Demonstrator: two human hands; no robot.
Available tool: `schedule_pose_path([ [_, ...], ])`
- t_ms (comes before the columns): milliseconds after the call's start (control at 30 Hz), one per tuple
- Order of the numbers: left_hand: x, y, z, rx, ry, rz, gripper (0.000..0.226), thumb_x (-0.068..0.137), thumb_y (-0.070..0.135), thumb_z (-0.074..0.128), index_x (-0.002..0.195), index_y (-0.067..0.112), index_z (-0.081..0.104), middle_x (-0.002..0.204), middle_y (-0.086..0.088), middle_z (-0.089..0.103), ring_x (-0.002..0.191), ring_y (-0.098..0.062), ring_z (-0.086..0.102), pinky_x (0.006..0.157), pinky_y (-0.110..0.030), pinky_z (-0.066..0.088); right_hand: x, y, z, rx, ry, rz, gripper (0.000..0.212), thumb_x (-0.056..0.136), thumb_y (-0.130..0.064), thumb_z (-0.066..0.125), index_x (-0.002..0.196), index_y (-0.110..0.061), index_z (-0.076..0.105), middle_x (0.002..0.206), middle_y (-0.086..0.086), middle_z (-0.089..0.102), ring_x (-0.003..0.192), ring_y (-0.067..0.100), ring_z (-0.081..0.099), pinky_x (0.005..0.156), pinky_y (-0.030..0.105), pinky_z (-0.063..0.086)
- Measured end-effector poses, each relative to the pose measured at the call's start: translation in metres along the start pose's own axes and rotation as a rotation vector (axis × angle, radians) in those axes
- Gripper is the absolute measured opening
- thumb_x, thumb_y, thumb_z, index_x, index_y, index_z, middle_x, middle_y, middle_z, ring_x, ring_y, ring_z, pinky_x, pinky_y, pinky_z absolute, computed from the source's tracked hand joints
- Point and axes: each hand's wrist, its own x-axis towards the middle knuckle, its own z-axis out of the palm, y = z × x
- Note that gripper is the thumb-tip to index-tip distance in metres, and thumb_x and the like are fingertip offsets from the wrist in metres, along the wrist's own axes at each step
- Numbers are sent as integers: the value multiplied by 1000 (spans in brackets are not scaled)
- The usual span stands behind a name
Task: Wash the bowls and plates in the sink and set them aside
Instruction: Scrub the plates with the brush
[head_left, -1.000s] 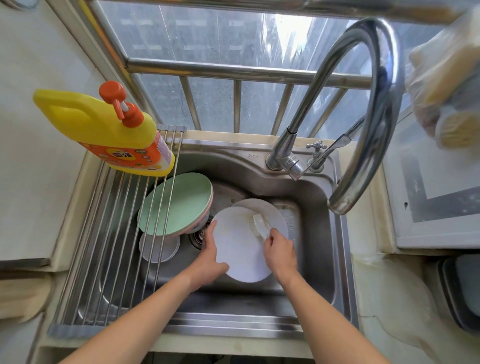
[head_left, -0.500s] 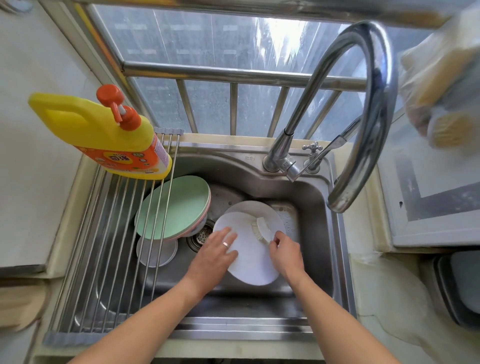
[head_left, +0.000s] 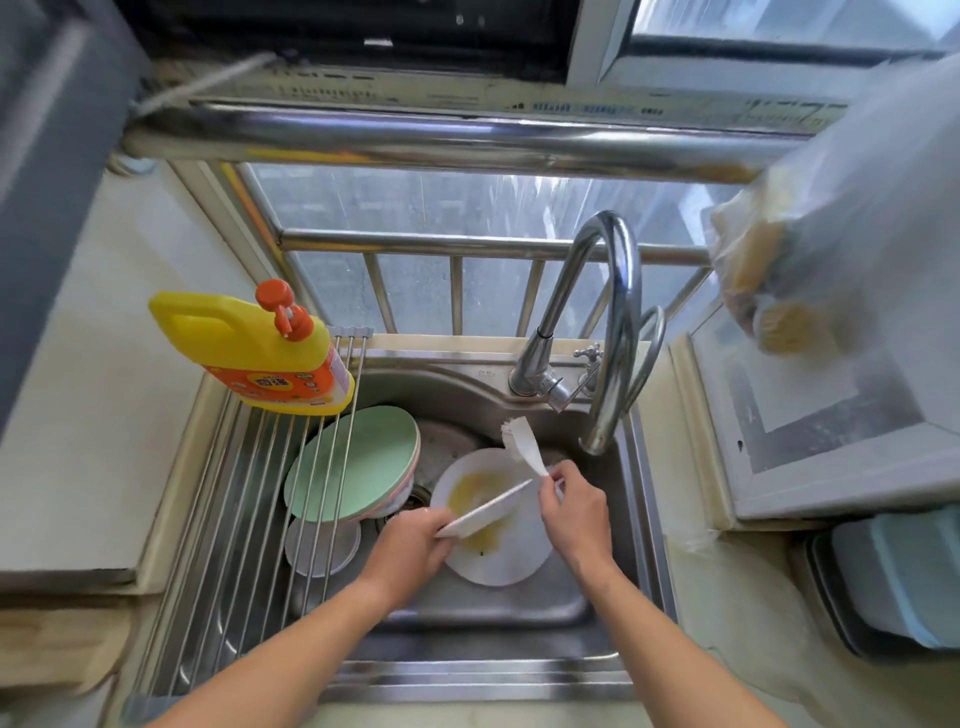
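Left hand (head_left: 415, 545) grips plate (head_left: 488, 506); right hand (head_left: 574, 512) brush (head_left: 522, 444).

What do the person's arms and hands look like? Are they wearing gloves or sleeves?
No gloves and no sleeves show: both forearms are bare all the way to the bottom of the picture. The left hand and right hand are bare too. No watch or bracelet shows on either wrist.
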Motion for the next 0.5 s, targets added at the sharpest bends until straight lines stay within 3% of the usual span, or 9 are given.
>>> schedule_pose_path([
  [67, 1, 4, -4, -142, 25, -149, 32, 89, 21, 70, 69, 32, 48, 59, 9, 50, 55, -5, 44, 54, -25, 31, -1, -6, -1, 35, -18, -11, 9, 97, -29, 51, 105, -30, 53, 74, -1, 62, 69, 21, 61, 61, 39, 48],
  [133, 2, 1, -5, -259, 33, -283, 19, 91, 21, 69, 77, 22, 56, 67, 5, 60, 61, -8, 53, 57, -25, 38, -4, -9, 3, 71, -38, -34, 16, 96, -26, 51, 109, -34, 54, 69, 0, 60, 66, 18, 60, 62, 39, 46],
  [200, 4, -4, -4, -359, 45, -391, 7, 92, 18, 68, 87, 17, 63, 78, 2, 68, 76, -16, 64, 63, -26, 46, -9, -9, 12, 111, -75, -89, 16, 95, -22, 55, 103, -34, 60, 63, 4, 57, 60, 16, 55, 64, 40, 45],
  [333, 5, -15, 3, -464, 30, -519, 6, 94, 17, 64, 90, 20, 67, 85, -1, 73, 87, -24, 68, 71, -37, 53, -26, 1, 38, 143, -193, -176, 9, 94, -22, 60, 95, -29, 66, 65, 1, 60, 60, 17, 54, 62, 37, 46],
  [433, 1, -27, 11, -540, 6, -566, 7, 89, 28, 60, 90, 25, 66, 87, -6, 73, 90, -33, 69, 78, -49, 56, -31, 9, 52, 140, -112, 34, 11, 96, -21, 55, 94, -28, 63, 74, -3, 64, 72, 20, 59, 68, 39, 50],
  [500, 1, -31, 14, -564, -5, -588, 8, 90, 28, 59, 91, 24, 66, 88, -7, 73, 89, -35, 69, 77, -47, 55, -31, 8, 57, 145, -45, 135, 13, 95, -21, 52, 95, -27, 63, 80, -1, 66, 78, 23, 60, 70, 39, 53],
])
